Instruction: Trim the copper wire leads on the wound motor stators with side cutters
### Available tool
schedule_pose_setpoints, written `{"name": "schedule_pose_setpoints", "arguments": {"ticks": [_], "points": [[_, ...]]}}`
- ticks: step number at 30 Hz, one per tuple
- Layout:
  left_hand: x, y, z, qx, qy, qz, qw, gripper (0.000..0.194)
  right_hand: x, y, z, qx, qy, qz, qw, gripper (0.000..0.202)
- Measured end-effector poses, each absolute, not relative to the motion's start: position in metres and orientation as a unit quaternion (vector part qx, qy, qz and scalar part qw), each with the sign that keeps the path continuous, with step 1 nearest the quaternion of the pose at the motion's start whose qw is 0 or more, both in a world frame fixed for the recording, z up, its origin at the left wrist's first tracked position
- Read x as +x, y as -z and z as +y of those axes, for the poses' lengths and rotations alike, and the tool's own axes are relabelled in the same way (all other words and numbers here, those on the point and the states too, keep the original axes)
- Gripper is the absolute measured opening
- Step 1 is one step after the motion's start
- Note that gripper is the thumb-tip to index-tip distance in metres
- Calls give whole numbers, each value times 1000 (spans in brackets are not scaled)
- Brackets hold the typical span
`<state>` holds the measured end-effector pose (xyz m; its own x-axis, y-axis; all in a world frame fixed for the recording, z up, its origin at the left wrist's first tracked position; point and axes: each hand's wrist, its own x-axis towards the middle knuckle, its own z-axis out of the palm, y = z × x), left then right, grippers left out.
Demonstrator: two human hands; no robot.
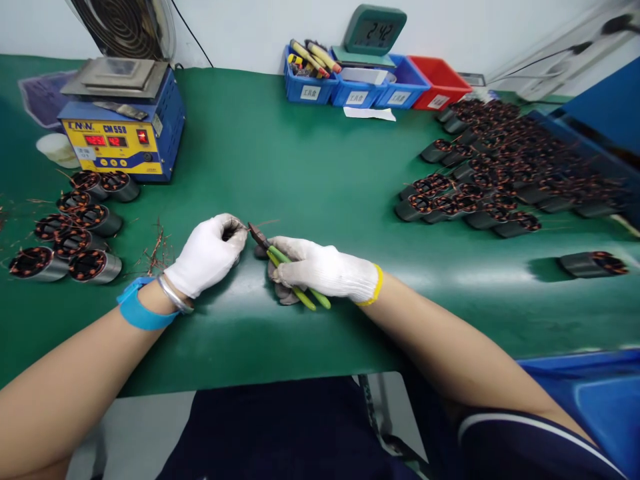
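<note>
Gloved right grip (327,270) around pliers (274,254), yellow-green handles (321,299), dark pointed nose (257,235)

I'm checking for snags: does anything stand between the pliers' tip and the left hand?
Nothing visible does: the pliers, held in the right hand, have their tip close beside the left hand.
</note>
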<state>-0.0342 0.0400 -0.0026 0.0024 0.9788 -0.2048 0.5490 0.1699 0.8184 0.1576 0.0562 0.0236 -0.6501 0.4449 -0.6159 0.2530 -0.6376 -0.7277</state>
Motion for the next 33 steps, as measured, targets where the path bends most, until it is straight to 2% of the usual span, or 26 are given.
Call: {"name": "schedule_pose_setpoints", "arguments": {"ticks": [3,6,8,10,13,17,19,21,24,27,29,32,33], "points": [[-38,-2,39,609,-244,653,378,23,159,-24,58,-395,-816,-419,49,38],[-47,-9,36,661,-175,684,255,39,162,-22,61,-394,-817,-418,51,36],[-55,-13,33,693,-92,692,181,53,163,-19,64,-387,-830,-392,87,39],[-58,-16,31,727,-32,667,163,48,162,-15,69,-371,-846,-355,147,42],[-51,-15,28,804,-44,568,168,35,160,-11,74,-372,-834,-361,191,46],[-36,-8,26,873,-72,452,167,41,161,-16,72,-428,-687,-578,104,41],[-32,-4,26,871,-85,450,178,41,162,-21,69,-468,-582,-662,69,36],[-31,-3,26,848,-83,494,174,34,163,-23,65,-501,-519,-689,74,36],[-35,-9,26,783,-68,587,194,30,164,-19,64,-506,-530,-669,124,42],[-47,-26,27,733,-45,554,394,33,166,-12,66,-485,-588,-622,180,49],[-57,-37,29,699,-93,526,476,30,166,-9,66,-477,-614,-597,199,51],[-65,-40,32,655,-279,583,392,21,166,-8,65,-461,-639,-580,205,51],[-63,-37,33,653,-309,591,359,25,165,-9,64,-450,-648,-578,208,51]]}}
